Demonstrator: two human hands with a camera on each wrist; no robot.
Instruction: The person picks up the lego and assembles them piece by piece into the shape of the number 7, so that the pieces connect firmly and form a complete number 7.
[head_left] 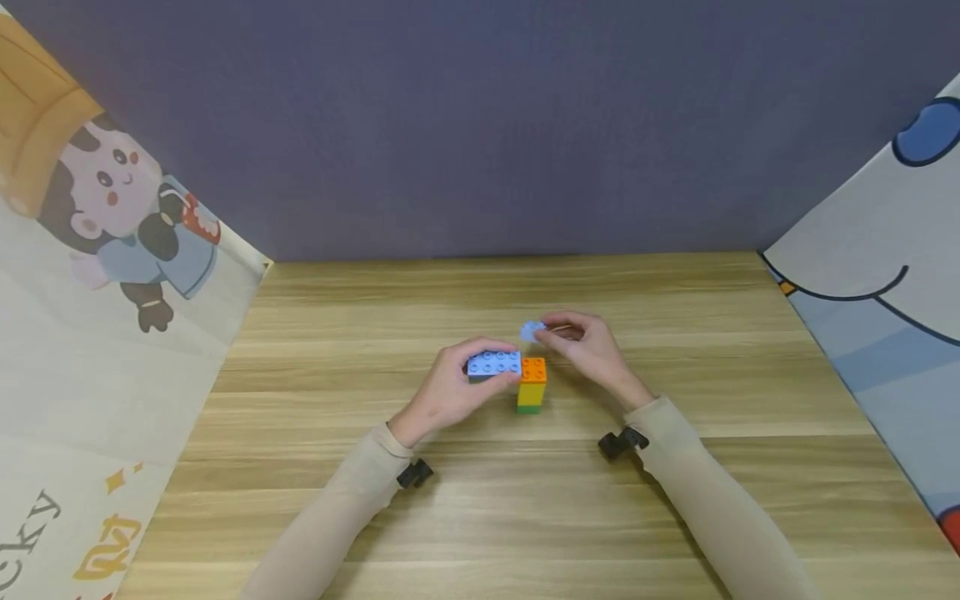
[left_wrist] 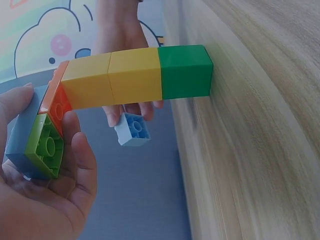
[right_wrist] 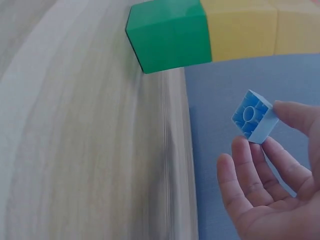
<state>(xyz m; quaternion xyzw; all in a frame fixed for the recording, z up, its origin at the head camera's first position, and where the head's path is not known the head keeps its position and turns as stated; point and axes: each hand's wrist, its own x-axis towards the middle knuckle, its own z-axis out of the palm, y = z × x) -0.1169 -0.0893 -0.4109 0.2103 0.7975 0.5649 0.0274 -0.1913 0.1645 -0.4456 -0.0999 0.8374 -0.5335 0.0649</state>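
A brick tower stands upright on the table, with a green brick (left_wrist: 186, 71) at its foot, two yellow bricks (left_wrist: 112, 80) above and an orange brick (head_left: 533, 369) on top. My left hand (head_left: 448, 387) grips a blue brick (head_left: 493, 364) across its long sides, against the orange brick. A lime green brick (left_wrist: 45, 146) sits beneath the blue one, its hollow underside showing in the left wrist view. Behind and right of the tower, my right hand (head_left: 592, 350) pinches a small light blue brick (right_wrist: 256, 117) by thumb and fingertips, apart from the tower.
The wood-grain table (head_left: 510, 517) reaches back to a dark blue-grey panel (head_left: 480, 125). Printed side panels with cartoon figures stand left (head_left: 90, 350) and right (head_left: 885, 358). Dark wrist devices (head_left: 622, 443) sit at both cuffs.
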